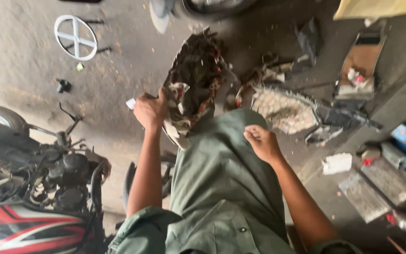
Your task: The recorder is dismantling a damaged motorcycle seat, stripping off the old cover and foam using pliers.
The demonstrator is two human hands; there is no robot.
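My left hand (150, 110) grips the edge of a large dirty, tattered panel (193, 77), dark with red and white scraps, held up in front of me over the floor. My right hand (261, 141) is closed in a loose fist against my green trouser leg (222, 174), holding nothing that I can see. A small white piece (131, 103) sticks out beside my left hand.
A partly stripped motorcycle (38, 188) with red and black bodywork stands at the left. A white round wheel-shaped part (75, 37) lies on the concrete floor at the upper left. Rags and debris (283, 108) and flat boxes and parts (377, 183) lie to the right.
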